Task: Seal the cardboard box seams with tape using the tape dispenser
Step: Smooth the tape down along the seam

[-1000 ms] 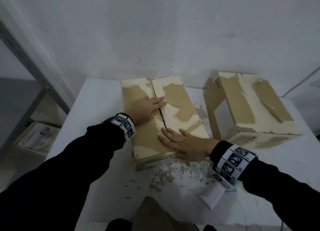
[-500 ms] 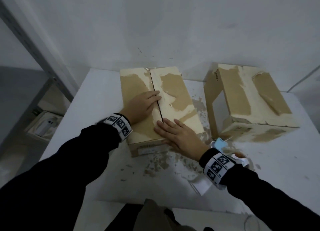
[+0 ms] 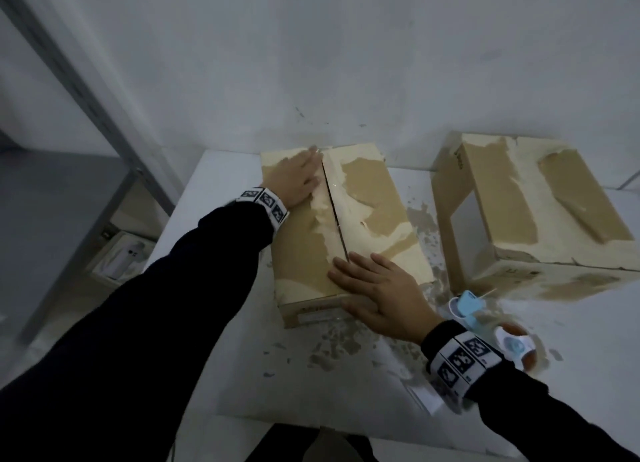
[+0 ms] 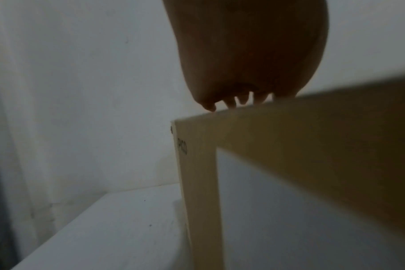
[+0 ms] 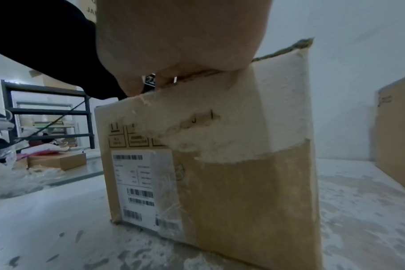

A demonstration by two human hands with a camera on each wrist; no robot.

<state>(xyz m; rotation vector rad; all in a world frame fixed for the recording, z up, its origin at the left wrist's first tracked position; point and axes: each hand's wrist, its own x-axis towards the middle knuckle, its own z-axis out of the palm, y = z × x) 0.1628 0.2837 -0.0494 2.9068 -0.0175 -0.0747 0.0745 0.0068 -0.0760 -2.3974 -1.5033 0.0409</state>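
Observation:
A worn cardboard box (image 3: 374, 219) lies on the white table (image 3: 221, 191), its centre seam (image 3: 334, 212) running away from me. My left hand (image 3: 298, 181) lies flat on the far left flap beside the seam, fingers straight. In the left wrist view the fingertips (image 4: 231, 105) rest on the box's top edge (image 4: 289, 146). My right hand (image 3: 370, 285) presses flat on the near end, thumb over the front edge. The right wrist view shows that hand (image 5: 173, 54) above the labelled end face (image 5: 208, 173). The blue and white tape dispenser (image 3: 485, 323) lies on the table right of my right wrist, untouched.
A second cardboard box (image 3: 536, 212) stands at the right, close to the first. Torn paper scraps (image 3: 339, 347) litter the table in front. The wall (image 3: 346, 63) is right behind the boxes. A metal shelf frame (image 3: 86, 97) stands to the left.
My left hand has slid along the seam from the box's middle to its far end. The right hand has stayed on the near end.

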